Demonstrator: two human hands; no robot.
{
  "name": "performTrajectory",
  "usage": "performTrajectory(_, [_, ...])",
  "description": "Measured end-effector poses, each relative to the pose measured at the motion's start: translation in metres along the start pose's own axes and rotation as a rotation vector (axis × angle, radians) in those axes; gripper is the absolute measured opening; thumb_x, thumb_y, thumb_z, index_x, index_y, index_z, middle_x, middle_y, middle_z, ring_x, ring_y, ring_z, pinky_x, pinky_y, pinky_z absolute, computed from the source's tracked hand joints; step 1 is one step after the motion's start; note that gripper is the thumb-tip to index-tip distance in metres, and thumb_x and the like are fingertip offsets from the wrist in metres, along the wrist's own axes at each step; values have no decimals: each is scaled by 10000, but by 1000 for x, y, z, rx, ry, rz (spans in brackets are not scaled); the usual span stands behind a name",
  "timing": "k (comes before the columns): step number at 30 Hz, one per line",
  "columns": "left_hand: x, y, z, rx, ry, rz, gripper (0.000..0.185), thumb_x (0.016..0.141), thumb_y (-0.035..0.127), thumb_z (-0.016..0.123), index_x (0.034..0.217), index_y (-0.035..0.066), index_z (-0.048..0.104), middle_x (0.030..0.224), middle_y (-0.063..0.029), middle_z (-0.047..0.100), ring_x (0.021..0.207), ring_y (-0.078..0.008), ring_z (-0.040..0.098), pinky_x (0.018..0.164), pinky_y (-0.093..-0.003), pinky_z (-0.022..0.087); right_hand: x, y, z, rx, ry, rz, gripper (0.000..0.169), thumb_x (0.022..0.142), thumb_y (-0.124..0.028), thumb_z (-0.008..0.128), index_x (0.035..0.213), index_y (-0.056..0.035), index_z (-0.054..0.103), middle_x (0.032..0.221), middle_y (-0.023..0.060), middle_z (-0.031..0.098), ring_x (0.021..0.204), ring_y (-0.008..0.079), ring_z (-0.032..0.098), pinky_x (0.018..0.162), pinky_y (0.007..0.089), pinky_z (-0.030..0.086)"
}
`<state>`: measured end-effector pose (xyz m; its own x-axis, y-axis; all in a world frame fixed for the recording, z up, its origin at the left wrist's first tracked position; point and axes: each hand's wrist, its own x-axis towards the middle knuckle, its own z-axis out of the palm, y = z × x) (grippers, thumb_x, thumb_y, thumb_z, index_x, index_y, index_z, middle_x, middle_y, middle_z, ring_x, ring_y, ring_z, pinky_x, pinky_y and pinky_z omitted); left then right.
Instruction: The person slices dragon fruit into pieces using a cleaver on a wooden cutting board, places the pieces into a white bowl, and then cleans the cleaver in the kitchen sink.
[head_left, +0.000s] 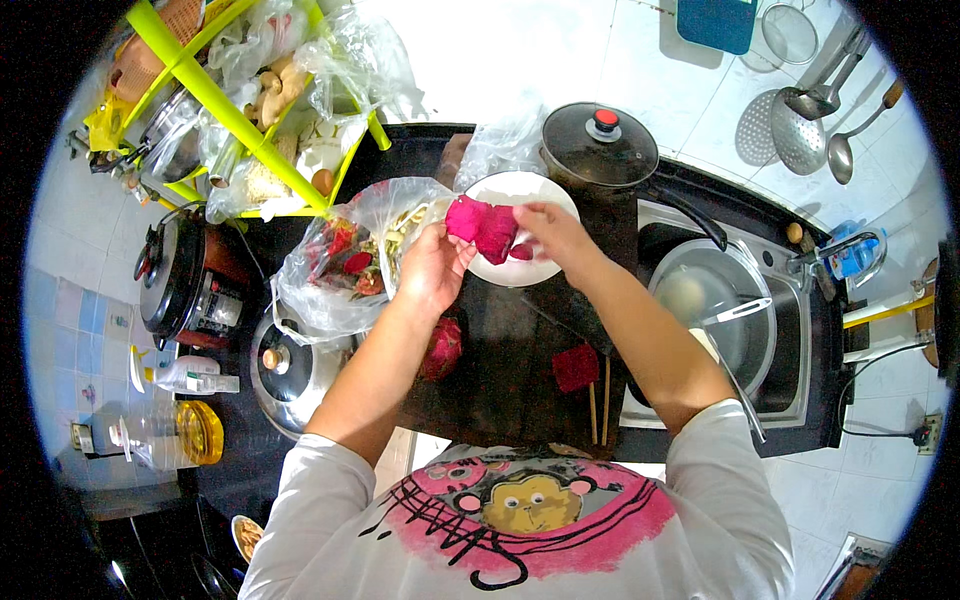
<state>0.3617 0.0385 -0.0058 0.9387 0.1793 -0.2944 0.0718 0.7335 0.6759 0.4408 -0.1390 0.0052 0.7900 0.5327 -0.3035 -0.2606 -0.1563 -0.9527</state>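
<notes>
My left hand (435, 266) grips the bright pink, peel-like side of a dragon fruit piece (495, 234). My right hand (553, 236) has its fingers on the darker magenta side of the same piece. Both hands hold it above a white plate (491, 276), where a small magenta chunk (522, 251) lies. A larger dragon fruit (442, 349) with pink skin rests below my left wrist, partly hidden by the forearm. Another magenta piece (576, 367) sits on the dark board near a pair of chopsticks (600, 401).
A clear plastic bag of food scraps (322, 300) lies left of the plate. A lidded pan (596, 150) stands behind it, its handle reaching towards the sink (795, 375). Left are a steel pot with a lid (289, 367), an electric cooker (187, 277) and a green rack (225, 120).
</notes>
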Motion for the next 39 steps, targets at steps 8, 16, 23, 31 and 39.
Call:
performTrajectory(8, [-13,-6,25,204,-19,108,218,868,193,497,998,20,523,911,-74,598,833,-155,573,726,-278,482,-11,10,7,313,9,117,565,741,-223,668,1196,-27,395,1006,122,553,833,179,583,615,288,475])
performTrajectory(16, [-3,-14,1,567,36,30,148,842,82,546,968,5,559,906,-92,614,747,-166,592,703,-281,490,-10,13,12,5,133,-86,584,706,-184,689,1191,-17,409,1003,139,549,809,208,577,604,285,488])
performTrajectory(23, [-12,-15,8,323,134,43,133,852,98,530,959,30,570,899,-72,614,780,-160,588,686,-286,495,-19,11,26,-667,310,-529,422,761,-268,604,1093,-23,513,977,183,584,783,345,580,723,390,461])
performTrajectory(31, [-12,-18,8,364,11,110,134,865,123,514,966,52,566,907,-53,613,787,-145,580,701,-284,484,7,14,13,154,-21,-78,372,803,-301,588,1001,14,581,870,110,631,759,216,605,668,325,462])
performTrajectory(39, [-15,-10,12,267,-22,48,154,870,122,504,996,45,546,932,-62,604,806,-149,581,677,-283,505,19,22,3,347,4,42,397,804,-312,594,1036,7,553,966,102,596,807,205,597,698,299,473])
